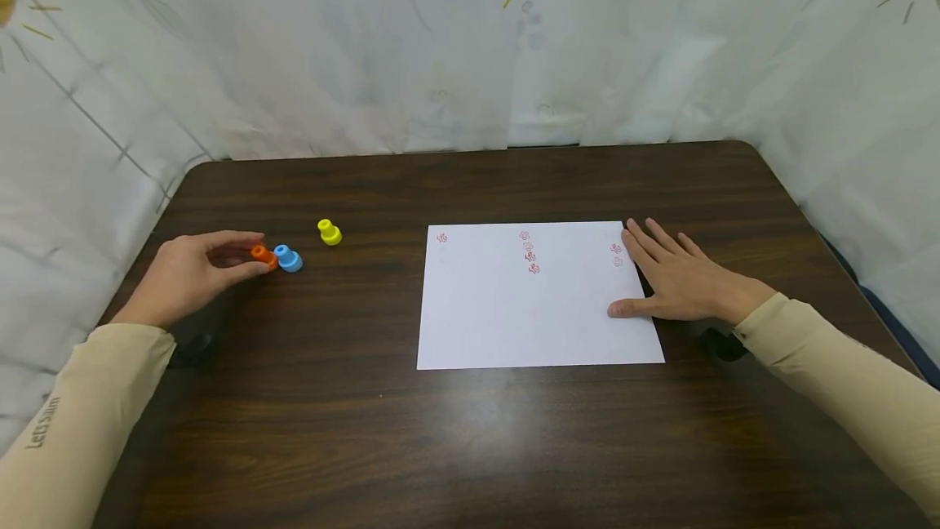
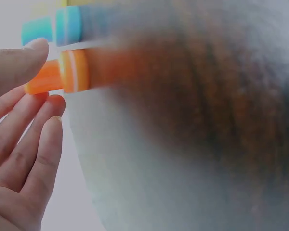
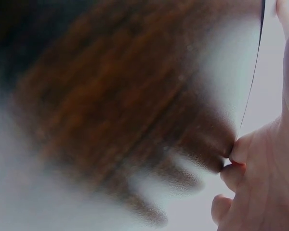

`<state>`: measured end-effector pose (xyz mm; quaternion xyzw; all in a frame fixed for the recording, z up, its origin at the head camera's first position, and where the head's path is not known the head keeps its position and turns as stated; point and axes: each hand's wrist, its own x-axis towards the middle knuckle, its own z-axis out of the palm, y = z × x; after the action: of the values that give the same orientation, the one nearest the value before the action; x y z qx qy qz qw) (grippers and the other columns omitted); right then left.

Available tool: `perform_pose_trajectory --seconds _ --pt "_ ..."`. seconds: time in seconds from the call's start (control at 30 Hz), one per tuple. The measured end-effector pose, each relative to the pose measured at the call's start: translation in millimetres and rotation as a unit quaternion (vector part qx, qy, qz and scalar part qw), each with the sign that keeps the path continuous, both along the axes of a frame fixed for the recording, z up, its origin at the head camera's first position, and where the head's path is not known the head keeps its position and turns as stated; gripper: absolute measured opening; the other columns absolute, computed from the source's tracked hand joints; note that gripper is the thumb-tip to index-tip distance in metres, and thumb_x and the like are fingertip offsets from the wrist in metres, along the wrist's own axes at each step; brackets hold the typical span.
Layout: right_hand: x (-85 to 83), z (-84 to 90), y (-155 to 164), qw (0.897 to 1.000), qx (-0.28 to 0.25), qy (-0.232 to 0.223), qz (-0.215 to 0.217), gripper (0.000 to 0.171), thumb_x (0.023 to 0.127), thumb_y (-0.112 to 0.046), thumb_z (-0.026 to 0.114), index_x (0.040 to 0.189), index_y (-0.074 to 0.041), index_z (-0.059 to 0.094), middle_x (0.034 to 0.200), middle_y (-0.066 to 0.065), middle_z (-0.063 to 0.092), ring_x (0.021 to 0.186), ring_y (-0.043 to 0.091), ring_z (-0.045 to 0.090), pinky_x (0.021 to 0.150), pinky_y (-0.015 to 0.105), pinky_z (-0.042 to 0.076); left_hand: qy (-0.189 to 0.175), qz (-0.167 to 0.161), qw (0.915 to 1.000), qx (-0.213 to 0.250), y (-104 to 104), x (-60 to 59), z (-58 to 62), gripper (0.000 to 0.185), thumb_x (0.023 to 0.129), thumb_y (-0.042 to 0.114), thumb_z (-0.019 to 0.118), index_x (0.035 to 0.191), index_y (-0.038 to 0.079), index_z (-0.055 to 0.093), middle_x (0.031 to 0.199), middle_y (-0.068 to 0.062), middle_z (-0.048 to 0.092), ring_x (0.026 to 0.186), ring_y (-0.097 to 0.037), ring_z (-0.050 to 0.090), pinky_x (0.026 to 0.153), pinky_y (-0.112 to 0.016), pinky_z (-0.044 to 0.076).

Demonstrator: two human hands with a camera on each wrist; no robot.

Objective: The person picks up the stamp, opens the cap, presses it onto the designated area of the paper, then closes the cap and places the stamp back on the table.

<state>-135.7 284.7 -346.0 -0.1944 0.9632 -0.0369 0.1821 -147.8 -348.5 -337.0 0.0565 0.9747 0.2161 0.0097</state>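
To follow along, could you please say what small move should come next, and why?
Probably lift the orange stamp straight up: the left hand pinches it close beside the blue stamp, while the right hand rests on the paper.

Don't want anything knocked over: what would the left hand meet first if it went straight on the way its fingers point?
Probably the blue piece, just beyond the orange piece that the left hand pinches; whether the two pieces touch is hard to tell.
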Motion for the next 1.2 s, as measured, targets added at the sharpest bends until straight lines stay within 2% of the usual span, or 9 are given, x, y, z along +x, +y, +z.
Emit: perform_pose_trajectory --seconds 0.07,0.13,0.3,0.57,0.87,0.93,1.03,1.13,1.2 --pt "-1.0 -0.8 -0.2 1.0 0.001 0.001 0.0 0.126 0.085 -0.08 0.062 0.165 -0.001 0.007 0.175 0.022 0.004 0.161 0.049 0.004 0.122 0.079 0.009 0.009 -0.002 0.9999 0.006 -0.6 0.4 3.1 0.057 0.087 0.038 0.084 0.133 0.008 0.069 0.113 -0.021 0.078 0.077 0.032 0.047 0.068 0.0 0.038" --pt "-1.9 -1.9 -0.2 1.0 0.001 0.001 0.001 0.126 0.084 -0.08 0.062 0.165 -0.001 0.007 0.174 0.023 0.005 0.161 0.049 0.004 0.122 0.079 0.009 0.018 -0.004 0.9998 0.008 -1.3 0.2 6.0 0.056 0.088 0.037 0.083 0.133 0.008 0.069 0.116 -0.021 0.077 0.078 0.034 0.045 0.068 0.0 0.038" --pt "-4.4 -3.4 -1.3 1.0 0.001 0.004 0.001 0.126 0.084 -0.08 0.062 0.165 0.0 0.008 0.174 0.023 0.005 0.161 0.049 0.004 0.122 0.079 0.01 0.031 -0.008 0.9994 0.01 -2.0 -2.5 12.7 0.054 0.091 0.038 0.08 0.135 0.009 0.068 0.122 -0.021 0.076 0.079 0.035 0.044 0.068 0.003 0.035" --pt "-6.7 -3.4 -5.2 1.0 -0.007 -0.002 -0.005 0.124 0.085 -0.079 0.062 0.165 0.0 0.01 0.174 0.023 0.004 0.161 0.05 0.003 0.122 0.079 0.009 0.05 -0.014 0.9987 0.001 3.9 -10.0 22.3 0.051 0.092 0.044 0.078 0.133 0.014 0.071 0.117 -0.016 0.078 0.083 0.037 0.04 0.072 -0.002 0.037" --pt "-9.4 -4.5 -9.2 1.0 -0.006 -0.001 -0.003 0.124 0.085 -0.08 0.062 0.165 0.0 0.01 0.175 0.022 0.004 0.161 0.049 0.003 0.123 0.079 0.007 0.052 -0.038 0.9977 0.019 16.0 -19.5 28.9 0.05 0.091 0.037 0.08 0.133 0.012 0.071 0.118 -0.018 0.077 0.084 0.034 0.044 0.072 0.002 0.035" --pt "-9.7 -4.7 -10.1 1.0 -0.004 0.0 -0.003 0.124 0.085 -0.081 0.061 0.165 0.0 0.01 0.175 0.022 0.004 0.161 0.049 0.003 0.123 0.079 0.007 0.051 -0.041 0.9978 0.012 19.3 -21.8 30.2 0.05 0.091 0.038 0.08 0.133 0.013 0.071 0.119 -0.017 0.077 0.086 0.025 0.054 0.074 0.0 0.037" --pt "-9.7 -4.6 -11.6 1.0 -0.003 0.002 -0.002 0.124 0.085 -0.081 0.06 0.165 0.0 0.01 0.175 0.022 0.004 0.161 0.049 0.003 0.123 0.079 0.007 0.041 -0.045 0.9982 -0.002 24.5 -25.5 31.7 0.05 0.091 0.037 0.081 0.135 0.014 0.07 0.122 -0.016 0.077 0.099 -0.003 0.071 0.083 -0.018 0.052" --pt "-9.4 -4.3 -13.3 1.0 -0.001 0.003 -0.001 0.124 0.085 -0.082 0.06 0.165 0.0 0.011 0.175 0.022 0.004 0.161 0.048 0.003 0.123 0.079 0.007 0.021 -0.051 0.9985 -0.006 29.2 -29.5 32.5 0.051 0.093 0.034 0.079 0.137 0.013 0.067 0.127 -0.018 0.074 0.113 -0.036 0.07 0.095 -0.047 0.055" --pt "-9.1 -4.0 -14.4 1.0 -0.001 0.002 -0.002 0.125 0.085 -0.082 0.06 0.165 0.0 0.01 0.175 0.022 0.004 0.161 0.048 0.002 0.123 0.079 0.007 0.003 -0.052 0.9986 -0.004 31.7 -31.9 33.0 0.052 0.094 0.033 0.078 0.139 0.011 0.065 0.131 -0.019 0.072 0.118 -0.04 0.068 0.099 -0.059 0.052"
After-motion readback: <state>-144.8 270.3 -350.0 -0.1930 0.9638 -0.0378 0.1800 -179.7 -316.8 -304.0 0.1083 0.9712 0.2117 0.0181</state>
